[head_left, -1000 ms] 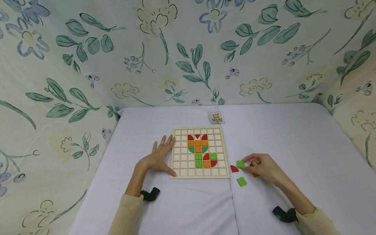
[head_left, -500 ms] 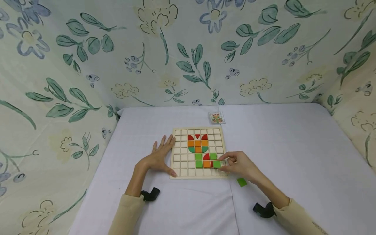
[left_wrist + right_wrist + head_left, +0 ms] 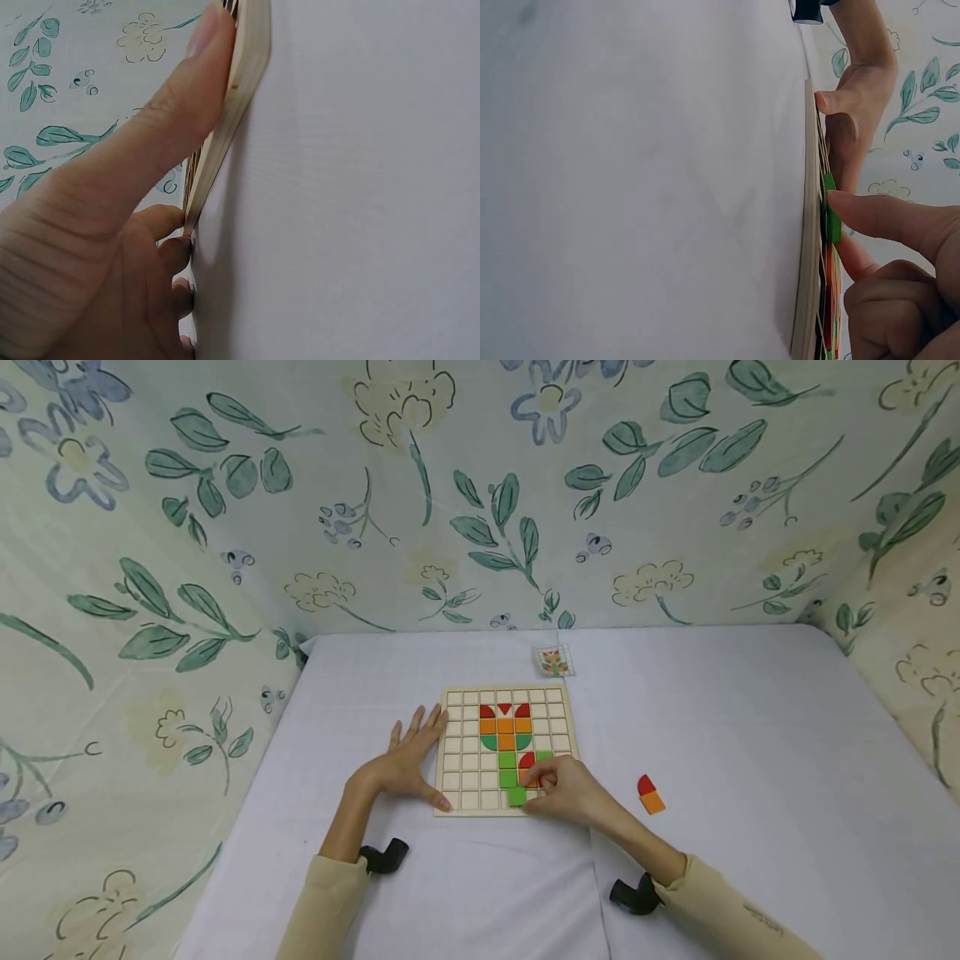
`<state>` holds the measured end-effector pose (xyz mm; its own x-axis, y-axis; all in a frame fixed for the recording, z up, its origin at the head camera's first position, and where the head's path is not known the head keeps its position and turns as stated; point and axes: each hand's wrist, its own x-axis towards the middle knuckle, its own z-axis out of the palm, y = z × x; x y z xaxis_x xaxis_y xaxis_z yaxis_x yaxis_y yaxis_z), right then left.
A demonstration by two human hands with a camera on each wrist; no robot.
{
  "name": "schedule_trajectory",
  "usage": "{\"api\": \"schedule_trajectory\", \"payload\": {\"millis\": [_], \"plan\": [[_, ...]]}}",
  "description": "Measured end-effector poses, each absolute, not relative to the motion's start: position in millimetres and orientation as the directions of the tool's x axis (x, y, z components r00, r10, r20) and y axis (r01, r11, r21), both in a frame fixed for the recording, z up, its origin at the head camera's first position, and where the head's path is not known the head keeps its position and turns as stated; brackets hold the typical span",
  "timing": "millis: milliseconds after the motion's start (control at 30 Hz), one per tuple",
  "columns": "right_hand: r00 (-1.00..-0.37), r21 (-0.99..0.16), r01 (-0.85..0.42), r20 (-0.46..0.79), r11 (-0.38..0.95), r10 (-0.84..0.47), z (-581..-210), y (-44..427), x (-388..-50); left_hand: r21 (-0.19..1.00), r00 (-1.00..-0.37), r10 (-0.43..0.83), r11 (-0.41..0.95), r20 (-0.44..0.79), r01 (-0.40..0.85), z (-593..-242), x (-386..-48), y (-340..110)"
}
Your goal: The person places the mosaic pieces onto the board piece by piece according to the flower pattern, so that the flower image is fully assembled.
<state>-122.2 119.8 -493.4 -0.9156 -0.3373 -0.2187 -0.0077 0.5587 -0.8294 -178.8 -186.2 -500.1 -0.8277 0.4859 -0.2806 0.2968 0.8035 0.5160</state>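
A wooden grid board (image 3: 461, 777) lies on the white cloth, with red, orange and green tiles set in a pattern. My right hand (image 3: 566, 789) is over its lower right part and pinches a green square tile (image 3: 516, 797) between thumb and a finger, at the bottom row below the green column. In the right wrist view the green tile (image 3: 831, 210) is at the board's surface, slightly tilted. My left hand (image 3: 405, 764) rests spread along the board's left edge, thumb (image 3: 180, 112) at the near corner and fingers farther up. My right hand hides some tiles.
A red quarter-round tile (image 3: 646, 784) and an orange square tile (image 3: 652, 802) lie together on the cloth right of the board. Behind the board is a small clear-wrapped pattern card (image 3: 553, 661). My right forearm covers part of the cloth.
My right hand has carried the green square tile left from the loose tiles, across the board to its bottom row. My left hand has stayed in place.
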Motion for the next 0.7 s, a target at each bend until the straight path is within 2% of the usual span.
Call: {"api": "schedule_trajectory", "payload": {"millis": [700], "plan": [[-0.917, -0.859, -0.067, -0.147, 0.508, -0.370, -499.5, 115.9, -122.8, 0.532, -0.833, 0.487, 0.793, -0.263, 0.295, -496.3, -176.3, -184.7]]}}
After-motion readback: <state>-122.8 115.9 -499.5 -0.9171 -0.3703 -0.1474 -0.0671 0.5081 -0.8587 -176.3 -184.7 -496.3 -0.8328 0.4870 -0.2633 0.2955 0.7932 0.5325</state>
